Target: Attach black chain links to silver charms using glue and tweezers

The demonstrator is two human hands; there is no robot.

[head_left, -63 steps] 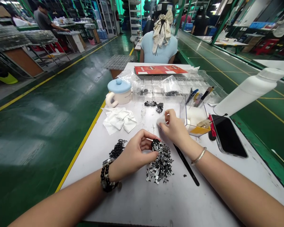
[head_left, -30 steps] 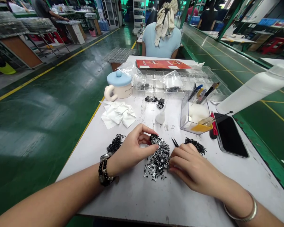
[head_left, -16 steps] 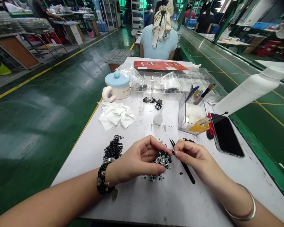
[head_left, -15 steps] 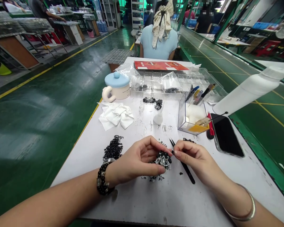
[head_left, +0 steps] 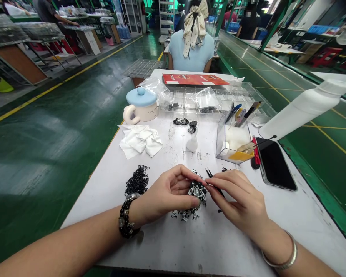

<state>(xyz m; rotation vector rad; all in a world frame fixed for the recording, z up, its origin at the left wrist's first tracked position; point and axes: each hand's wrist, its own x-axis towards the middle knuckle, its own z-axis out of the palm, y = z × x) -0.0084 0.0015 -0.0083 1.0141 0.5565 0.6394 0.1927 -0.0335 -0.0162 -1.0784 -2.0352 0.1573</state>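
A heap of small silver and black metal parts (head_left: 193, 200) lies near the front of the white table (head_left: 167, 246). My left hand (head_left: 168, 192) curls over it, thumb and fingers pinched on a part at the top of the heap. My right hand (head_left: 239, 202) meets it from the right, fingertips pinched at the same spot. Black tweezers (head_left: 212, 176) lie under my right hand, only the tips showing. A pile of black hooks (head_left: 137, 180) sits left of my left wrist.
Behind stand a blue-lidded mug (head_left: 141, 108), a white cloth (head_left: 140, 140), a clear box of tools (head_left: 235, 140), a clear compartment tray (head_left: 219, 100), a phone (head_left: 272, 163) and a white bottle (head_left: 305, 109). A person in a light blue top (head_left: 192, 54) sits at the table's far end.
My right hand left the small white object, came back to the heap and pinched at the parts my left hand holds. My left hand stayed on the heap.
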